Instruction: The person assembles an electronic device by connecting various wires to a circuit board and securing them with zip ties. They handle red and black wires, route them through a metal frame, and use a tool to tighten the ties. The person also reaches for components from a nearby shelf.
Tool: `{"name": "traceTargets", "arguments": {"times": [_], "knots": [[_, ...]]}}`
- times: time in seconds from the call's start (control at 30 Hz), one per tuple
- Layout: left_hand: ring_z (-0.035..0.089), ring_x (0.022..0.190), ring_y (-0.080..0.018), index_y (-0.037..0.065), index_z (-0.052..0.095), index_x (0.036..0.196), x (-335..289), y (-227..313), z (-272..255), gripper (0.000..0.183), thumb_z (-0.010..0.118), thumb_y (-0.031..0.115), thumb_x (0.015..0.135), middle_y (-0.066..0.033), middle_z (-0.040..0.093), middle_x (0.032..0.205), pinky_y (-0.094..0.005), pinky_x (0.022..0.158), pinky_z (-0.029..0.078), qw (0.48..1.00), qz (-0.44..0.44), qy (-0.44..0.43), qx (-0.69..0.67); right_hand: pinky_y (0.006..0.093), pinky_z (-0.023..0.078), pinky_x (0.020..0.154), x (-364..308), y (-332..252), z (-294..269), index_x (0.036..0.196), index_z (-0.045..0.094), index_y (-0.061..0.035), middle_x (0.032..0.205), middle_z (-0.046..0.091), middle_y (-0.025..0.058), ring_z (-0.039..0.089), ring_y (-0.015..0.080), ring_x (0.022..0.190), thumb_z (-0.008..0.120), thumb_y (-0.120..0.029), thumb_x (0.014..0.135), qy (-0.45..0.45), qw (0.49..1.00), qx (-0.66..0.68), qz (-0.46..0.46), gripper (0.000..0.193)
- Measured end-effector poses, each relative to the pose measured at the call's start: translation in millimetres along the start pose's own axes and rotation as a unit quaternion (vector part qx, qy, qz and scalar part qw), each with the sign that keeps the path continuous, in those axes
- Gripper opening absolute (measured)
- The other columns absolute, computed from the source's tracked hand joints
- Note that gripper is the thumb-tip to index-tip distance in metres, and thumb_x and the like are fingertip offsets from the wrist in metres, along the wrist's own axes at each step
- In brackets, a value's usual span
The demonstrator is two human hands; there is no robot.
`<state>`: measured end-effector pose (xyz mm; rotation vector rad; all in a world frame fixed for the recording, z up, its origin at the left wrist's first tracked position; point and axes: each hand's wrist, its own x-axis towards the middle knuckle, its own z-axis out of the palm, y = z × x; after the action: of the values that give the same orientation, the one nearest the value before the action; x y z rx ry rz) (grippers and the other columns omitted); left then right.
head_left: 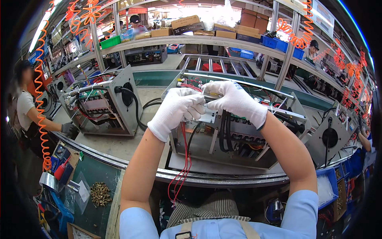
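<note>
Both my hands wear white knit gloves and meet over the front top of an open metal machine chassis (197, 148). My left hand (177, 108) is closed, with thumb and fingers pinched together. My right hand (235, 101) pinches from the other side, fingertips almost touching the left ones. Whatever is between them is too small and covered to name. Just below the fingertips is a small metal plate (207, 116). Thin red wires (186, 160) hang from under my left hand past the bench edge. Thick black cables (226, 131) run down the chassis front.
A similar chassis (126, 105) stands at left, another (330, 137) at right. Orange coiled hoses (38, 99) hang at both sides. Brass fittings (100, 194) lie in a pile on the green side table (89, 167). A co-worker (28, 99) stands at far left. Boxes (187, 24) line the shelf.
</note>
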<state>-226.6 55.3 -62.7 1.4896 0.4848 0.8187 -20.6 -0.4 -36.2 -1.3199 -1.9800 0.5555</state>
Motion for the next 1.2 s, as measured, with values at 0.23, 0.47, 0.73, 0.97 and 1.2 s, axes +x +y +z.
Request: {"name": "traceTargets", "arguments": {"times": [0.23,0.47,0.73,0.97,1.2], "knots": [[0.056,0.053,-0.0053,0.001,0.067,0.091,0.2,-0.2,3.7,0.017,0.068,0.018,0.089,-0.0092,0.068,0.073,-0.0158,0.043,0.035,1.0,-0.001,0.0,-0.027,0.0271,0.046,0.097,1.4,1.5,-2.5,0.125,0.06,0.0029,0.114,0.067,0.0074,0.06,0.0121,0.104,0.074,-0.006,0.078,-0.016,1.0,-0.007,0.01,0.051],[0.052,0.051,-0.0046,0.0,0.066,0.09,1.5,1.8,3.2,0.016,0.068,0.016,0.089,-0.0101,0.066,0.071,-0.0165,0.04,0.033,1.0,-0.013,0.008,-0.02,0.0296,0.05,0.087,2.8,14.6,1.9,0.119,0.064,-0.0019,0.101,0.071,0.0143,0.067,0.0194,0.094,0.072,-0.018,0.074,0.013,0.999,-0.009,-0.036,0.048],[0.068,0.067,-0.0262,0.001,0.068,0.089,17.5,-2.1,28.8,0.035,0.068,0.036,0.088,-0.017,0.069,0.075,-0.0377,0.062,0.052,0.827,0.176,0.212,0.491,0.0339,0.053,0.08,-3.3,10.8,5.1,0.11,0.069,-0.0115,0.099,0.072,0.0121,0.071,0.0234,0.09,0.069,-0.016,0.076,0.029,0.991,-0.074,-0.11,0.034],[0.068,0.079,-0.0295,0.005,0.071,0.091,9.4,-5.1,27.5,0.016,0.069,0.02,0.084,-0.0159,0.069,0.087,-0.0371,0.069,0.052,0.813,0.256,0.244,0.463,0.0415,0.052,0.082,-0.4,4.3,9.2,0.107,0.068,-0.0061,0.098,0.069,0.0205,0.066,0.0364,0.095,0.068,-0.027,0.075,0.052,0.988,-0.116,-0.089,0.039],[0.048,0.054,-0.0009,0.001,0.068,0.098,9.0,-7.4,43.5,0.01,0.064,0.006,0.092,0.0003,0.067,0.09,-0.0187,0.049,0.039,0.972,0.177,0.149,0.043,0.0331,0.046,0.094,-5.2,14.8,-0.8,0.121,0.058,0.0018,0.114,0.067,0.0167,0.063,0.0219,0.107,0.068,-0.015,0.085,-0.012,0.991,-0.128,-0.048,0.041]]}}
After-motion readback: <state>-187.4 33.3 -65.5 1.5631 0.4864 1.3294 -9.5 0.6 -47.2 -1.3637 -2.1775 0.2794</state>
